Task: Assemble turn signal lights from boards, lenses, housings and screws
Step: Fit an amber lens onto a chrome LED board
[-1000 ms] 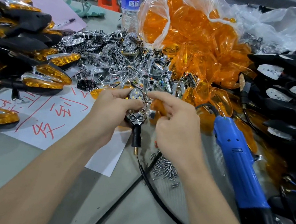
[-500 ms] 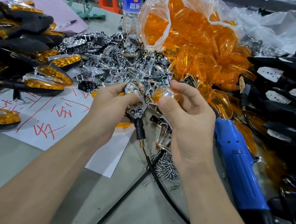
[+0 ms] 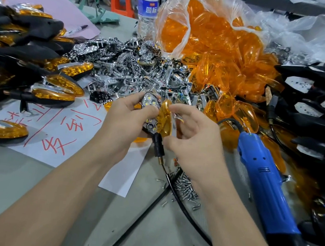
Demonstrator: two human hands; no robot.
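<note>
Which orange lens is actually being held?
The lens pinched by the right hand, beside the board the left hand holds. The loose rest lie in the heap or bag.

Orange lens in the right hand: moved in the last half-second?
Yes: the orange lens went left, away from the blue electric screwdriver, toward the LED board in the left hand.

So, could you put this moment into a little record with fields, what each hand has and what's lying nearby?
left hand: grips a light unit, LEDs showing
right hand: pinches an orange lens right beside the unit
screws: loose pile by right wrist
blue screwdriver: lying untouched on table
spare lenses: in a clear bag behind
finished lights: piled at left
</note>
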